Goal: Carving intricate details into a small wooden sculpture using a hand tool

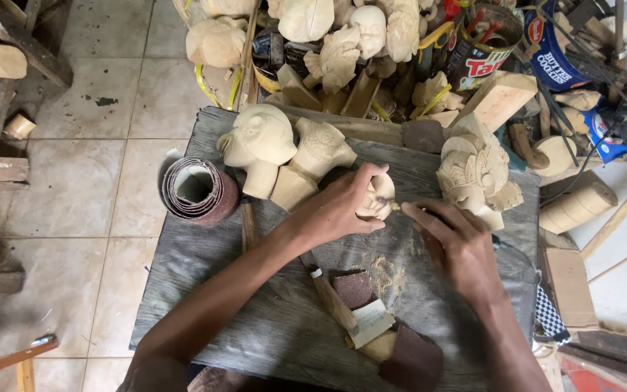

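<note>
My left hand [342, 207] grips a small pale wooden carving [380, 196] over the grey wooden board [255, 319]. My right hand [455, 243] is closed around a thin tool whose tip touches the carving's right side; most of the tool is hidden in the fingers. Fine sawdust [386, 272] lies on the board just below the hands.
A carved wooden head [259, 145], a second carved bust [313, 156] and an ornate carving [477, 174] stand at the board's far side. A sandpaper roll [197, 190] lies left. Sandpaper scraps [411, 359] and a wooden-handled tool [332, 297] lie near. Carvings, cans and offcuts crowd the back.
</note>
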